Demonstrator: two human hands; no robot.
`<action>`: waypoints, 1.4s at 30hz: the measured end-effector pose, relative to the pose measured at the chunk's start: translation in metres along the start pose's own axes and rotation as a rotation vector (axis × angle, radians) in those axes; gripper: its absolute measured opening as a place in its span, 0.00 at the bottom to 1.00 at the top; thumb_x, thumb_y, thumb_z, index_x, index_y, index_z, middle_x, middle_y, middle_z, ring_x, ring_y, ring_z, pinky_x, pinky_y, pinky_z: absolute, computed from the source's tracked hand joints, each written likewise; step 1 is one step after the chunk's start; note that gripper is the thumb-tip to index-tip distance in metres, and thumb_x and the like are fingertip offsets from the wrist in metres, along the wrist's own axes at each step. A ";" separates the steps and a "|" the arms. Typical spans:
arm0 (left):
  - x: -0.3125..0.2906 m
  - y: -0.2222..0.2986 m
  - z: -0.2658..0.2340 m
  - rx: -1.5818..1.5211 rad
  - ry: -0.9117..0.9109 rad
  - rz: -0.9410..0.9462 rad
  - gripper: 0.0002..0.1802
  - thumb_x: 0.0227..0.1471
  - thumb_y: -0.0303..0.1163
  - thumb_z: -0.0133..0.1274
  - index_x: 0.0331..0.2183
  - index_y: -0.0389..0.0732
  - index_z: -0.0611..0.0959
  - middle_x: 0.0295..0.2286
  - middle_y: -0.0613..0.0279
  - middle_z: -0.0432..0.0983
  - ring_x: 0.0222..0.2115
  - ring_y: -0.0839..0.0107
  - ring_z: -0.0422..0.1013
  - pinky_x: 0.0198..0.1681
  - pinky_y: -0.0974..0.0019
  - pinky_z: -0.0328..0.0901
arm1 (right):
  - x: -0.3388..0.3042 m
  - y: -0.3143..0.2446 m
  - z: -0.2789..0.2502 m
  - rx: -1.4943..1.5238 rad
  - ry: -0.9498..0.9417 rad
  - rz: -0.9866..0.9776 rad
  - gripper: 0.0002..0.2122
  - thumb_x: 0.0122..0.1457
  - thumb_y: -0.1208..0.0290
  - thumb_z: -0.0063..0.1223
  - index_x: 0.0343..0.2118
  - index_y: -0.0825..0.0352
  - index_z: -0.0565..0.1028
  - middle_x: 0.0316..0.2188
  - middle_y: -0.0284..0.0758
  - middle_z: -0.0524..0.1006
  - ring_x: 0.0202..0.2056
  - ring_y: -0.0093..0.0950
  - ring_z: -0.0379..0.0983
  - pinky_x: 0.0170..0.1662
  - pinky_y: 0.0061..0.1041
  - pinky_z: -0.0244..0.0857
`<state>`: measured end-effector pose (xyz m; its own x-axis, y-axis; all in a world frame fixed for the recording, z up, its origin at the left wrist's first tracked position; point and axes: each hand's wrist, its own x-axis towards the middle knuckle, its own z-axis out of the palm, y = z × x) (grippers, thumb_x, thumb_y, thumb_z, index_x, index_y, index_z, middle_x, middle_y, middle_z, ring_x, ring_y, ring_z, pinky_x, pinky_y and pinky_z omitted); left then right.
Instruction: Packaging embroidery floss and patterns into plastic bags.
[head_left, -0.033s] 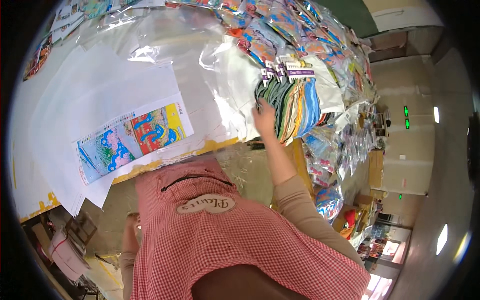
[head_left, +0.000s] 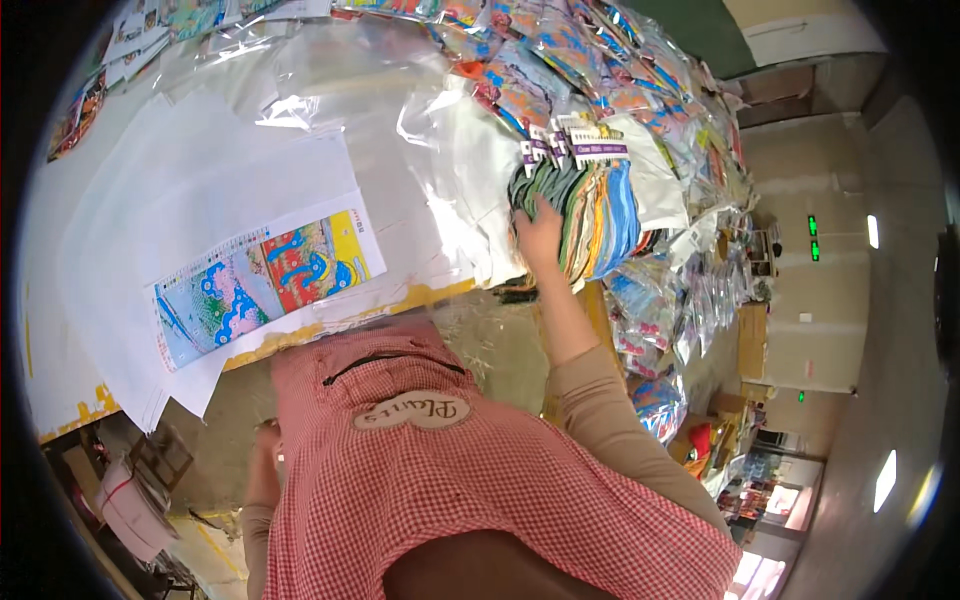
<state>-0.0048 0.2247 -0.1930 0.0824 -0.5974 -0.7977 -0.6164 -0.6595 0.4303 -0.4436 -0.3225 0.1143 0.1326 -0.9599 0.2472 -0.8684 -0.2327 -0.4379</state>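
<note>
My right hand point(head_left: 541, 238) lies on the left side of a spread of embroidery thread skeins point(head_left: 590, 215), its fingers closed around the dark green strands. The colours run from green through brown, orange and white to blue. White and purple thread cards point(head_left: 600, 150) hold the skeins at their top ends. Under them lies white fabric point(head_left: 655, 175). Low at my left side, beside the red checked apron, hangs my left hand point(head_left: 266, 448); its fingers are mostly hidden. Printed pattern sheets point(head_left: 265, 285) in bright colours lie on the table to the left.
Many clear plastic packets point(head_left: 540, 80) with colourful contents are heaped at the far right of the table point(head_left: 425, 285), and more hang down beyond its right side. White paper sheets point(head_left: 220, 150) are stacked at the left. Cardboard boxes point(head_left: 752, 340) stand farther off to the right.
My right hand has shifted slightly right, farther onto the dark green threads. The left hand has moved a little at my side. The sheets and packets stay put.
</note>
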 end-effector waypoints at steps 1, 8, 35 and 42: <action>0.006 0.036 0.001 -0.316 0.178 -0.089 0.24 0.52 0.39 0.47 0.47 0.33 0.72 0.42 0.50 0.74 0.42 0.56 0.70 0.48 0.60 0.62 | 0.018 0.013 -0.005 -0.005 0.133 0.023 0.26 0.44 0.69 0.60 0.47 0.72 0.68 0.42 0.49 0.72 0.47 0.46 0.65 0.51 0.41 0.58; 0.013 0.193 -0.054 -0.534 0.364 0.040 0.22 0.51 0.36 0.48 0.46 0.32 0.73 0.38 0.42 0.76 0.40 0.53 0.73 0.42 0.60 0.66 | 0.129 0.089 -0.022 -0.556 0.278 0.053 0.40 0.47 0.54 0.57 0.57 0.74 0.54 0.55 0.57 0.60 0.49 0.51 0.65 0.53 0.39 0.60; -0.027 0.569 -0.126 0.108 0.276 1.015 0.26 0.56 0.48 0.45 0.48 0.39 0.73 0.43 0.55 0.73 0.44 0.65 0.69 0.45 0.63 0.66 | -0.034 -0.094 -0.185 0.203 -0.185 -0.517 0.20 0.48 0.63 0.61 0.41 0.69 0.73 0.41 0.43 0.75 0.45 0.38 0.69 0.49 0.35 0.61; -0.060 0.521 -0.237 -0.095 0.161 0.583 0.25 0.54 0.50 0.46 0.43 0.39 0.77 0.39 0.55 0.77 0.36 0.60 0.74 0.42 0.61 0.67 | -0.046 -0.166 -0.196 -0.115 -0.497 -0.760 0.07 0.46 0.64 0.60 0.26 0.60 0.77 0.19 0.33 0.73 0.24 0.33 0.71 0.25 0.30 0.63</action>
<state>-0.1454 -0.1907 0.1793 -0.1255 -0.9288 -0.3486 -0.5241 -0.2363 0.8182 -0.3987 -0.2093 0.3451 0.8554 -0.5175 0.0220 -0.5016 -0.8382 -0.2141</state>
